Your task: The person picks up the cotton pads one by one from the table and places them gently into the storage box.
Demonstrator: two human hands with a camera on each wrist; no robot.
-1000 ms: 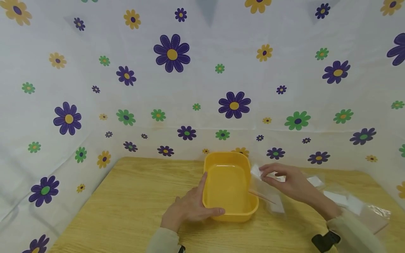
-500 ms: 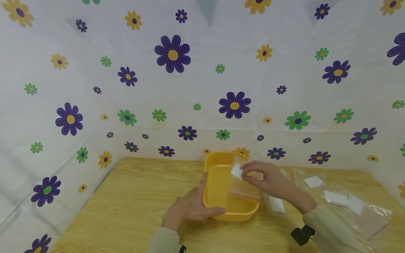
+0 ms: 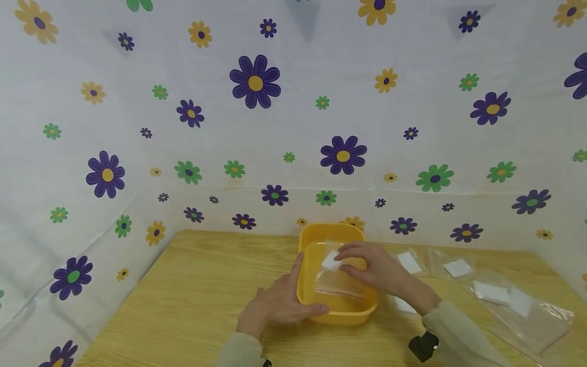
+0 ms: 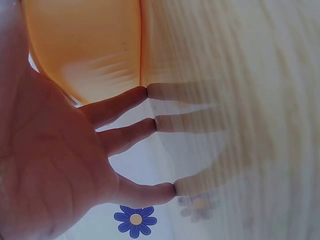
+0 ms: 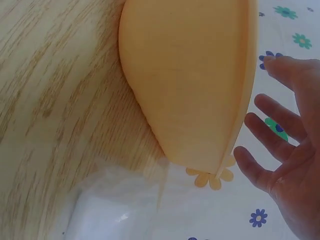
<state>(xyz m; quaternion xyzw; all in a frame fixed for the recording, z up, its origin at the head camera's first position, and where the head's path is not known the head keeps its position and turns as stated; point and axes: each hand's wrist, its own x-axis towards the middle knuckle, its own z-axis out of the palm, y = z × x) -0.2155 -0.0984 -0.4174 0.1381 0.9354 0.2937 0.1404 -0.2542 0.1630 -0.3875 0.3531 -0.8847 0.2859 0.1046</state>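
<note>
Where a second ago it was lifted beside the tub, the clear plastic bag with a white pad [image 3: 331,269] now lies inside the yellow plastic tub [image 3: 321,233] on the wooden table [image 3: 183,295]. The right hand [image 3: 367,267] rests over it; the right wrist view shows straight, spread fingers [image 5: 270,132]. The left hand [image 3: 275,303], fingers extended, touches the tub's left wall. No writing is legible.

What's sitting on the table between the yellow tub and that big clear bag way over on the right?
In the head view, two small clear bags, each holding a white pad, lie between the yellow tub and the big clear bag.
</note>
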